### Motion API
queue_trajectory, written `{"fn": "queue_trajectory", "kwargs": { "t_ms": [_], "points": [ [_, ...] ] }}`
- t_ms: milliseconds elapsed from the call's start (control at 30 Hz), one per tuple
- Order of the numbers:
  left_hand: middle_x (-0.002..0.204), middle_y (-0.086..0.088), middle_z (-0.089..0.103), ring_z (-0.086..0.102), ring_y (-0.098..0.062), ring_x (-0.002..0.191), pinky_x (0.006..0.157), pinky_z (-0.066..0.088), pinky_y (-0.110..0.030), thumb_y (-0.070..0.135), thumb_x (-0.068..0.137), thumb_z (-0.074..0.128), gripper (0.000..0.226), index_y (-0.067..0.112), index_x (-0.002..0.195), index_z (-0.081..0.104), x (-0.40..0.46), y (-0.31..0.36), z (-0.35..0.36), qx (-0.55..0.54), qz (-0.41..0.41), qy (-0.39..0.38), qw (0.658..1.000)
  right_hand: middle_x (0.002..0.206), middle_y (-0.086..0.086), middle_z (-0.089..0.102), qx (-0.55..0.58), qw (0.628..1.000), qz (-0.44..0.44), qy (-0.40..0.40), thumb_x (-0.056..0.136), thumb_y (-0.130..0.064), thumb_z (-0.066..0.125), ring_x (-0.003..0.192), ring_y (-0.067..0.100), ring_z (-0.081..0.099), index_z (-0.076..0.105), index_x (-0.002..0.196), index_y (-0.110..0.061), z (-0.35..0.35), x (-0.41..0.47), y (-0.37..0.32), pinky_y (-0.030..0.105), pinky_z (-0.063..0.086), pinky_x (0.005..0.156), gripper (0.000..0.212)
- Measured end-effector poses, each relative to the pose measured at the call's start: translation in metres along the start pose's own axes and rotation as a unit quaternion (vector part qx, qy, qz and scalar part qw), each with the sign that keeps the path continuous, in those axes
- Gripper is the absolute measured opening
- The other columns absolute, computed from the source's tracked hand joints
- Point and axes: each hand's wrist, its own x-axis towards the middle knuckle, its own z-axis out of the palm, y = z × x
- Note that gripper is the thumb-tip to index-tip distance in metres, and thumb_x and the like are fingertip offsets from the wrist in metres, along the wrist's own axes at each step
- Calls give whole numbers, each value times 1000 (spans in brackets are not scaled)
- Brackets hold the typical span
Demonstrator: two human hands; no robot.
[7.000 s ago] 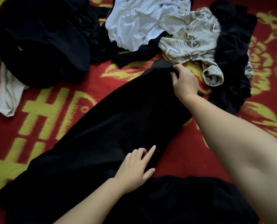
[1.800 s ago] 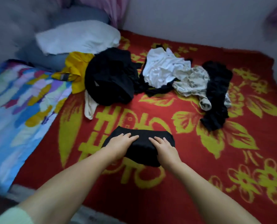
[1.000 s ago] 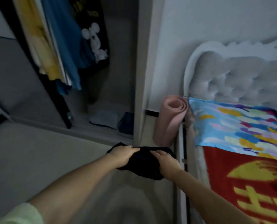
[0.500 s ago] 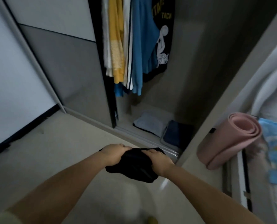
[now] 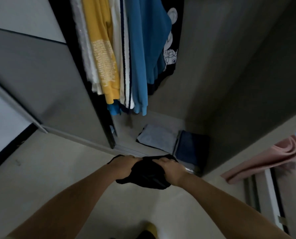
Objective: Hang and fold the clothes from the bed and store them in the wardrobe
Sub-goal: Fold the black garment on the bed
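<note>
A folded black garment (image 5: 148,175) hangs in the air between my two hands, just in front of the open wardrobe (image 5: 230,83). My left hand (image 5: 124,167) grips its left side and my right hand (image 5: 169,169) grips its right side, fingers curled over the top edge. On the wardrobe floor lie a folded light grey garment (image 5: 156,139) and a folded dark blue garment (image 5: 189,149), close behind the black one.
Yellow, white and blue clothes (image 5: 123,54) hang in the wardrobe above the folded ones. The grey sliding door (image 5: 40,80) stands to the left. A rolled pink mat (image 5: 268,159) leans at the right by the bed frame (image 5: 271,195). A foot (image 5: 149,232) shows below.
I have carried the black garment from the bed to the wardrobe. Since half a second ago the view has closed in on the wardrobe floor and the garment is nearer the folded clothes.
</note>
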Motion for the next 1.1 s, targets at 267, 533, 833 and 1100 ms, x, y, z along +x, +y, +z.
{"fn": "queue_trajectory", "kwargs": {
  "t_ms": [267, 533, 833, 1100],
  "points": [
    [138, -3, 52, 50, -21, 123, 104, 41, -35, 13, 97, 45, 54, 30, 146, 36, 117, -54, -20, -7, 97, -49, 994, 152, 4, 33, 22, 996, 83, -9, 97, -21, 48, 134, 24, 39, 18, 152, -29, -5, 87, 46, 37, 37, 108, 63],
    [149, -1, 41, 41, -20, 134, 108, 34, -29, 0, 86, 46, 68, 27, 147, 34, 265, -124, 13, 56, 135, -9, 989, 151, 5, 30, 4, 981, 192, 10, 91, -13, 52, 132, 34, 37, 19, 151, -33, 26, 199, 100, 46, 44, 99, 71],
    [138, -7, 51, 52, -28, 120, 86, 40, -27, 1, 90, 45, 60, 28, 143, 40, 437, -148, 57, 81, 177, 117, 974, 149, 8, 35, -15, 965, 225, 135, 96, -22, 46, 129, 34, 42, 22, 150, -33, 71, 302, 222, 42, 42, 99, 60],
    [159, -8, 17, 18, -33, 145, 114, 24, -49, -1, 89, 46, 77, 30, 152, 14, 525, -180, 61, 167, 146, 277, 935, 160, 4, 10, -93, 920, 228, 304, 94, -11, 48, 147, 31, 7, 7, 152, -37, 91, 397, 286, 55, 25, 112, 76]
  ]
}}
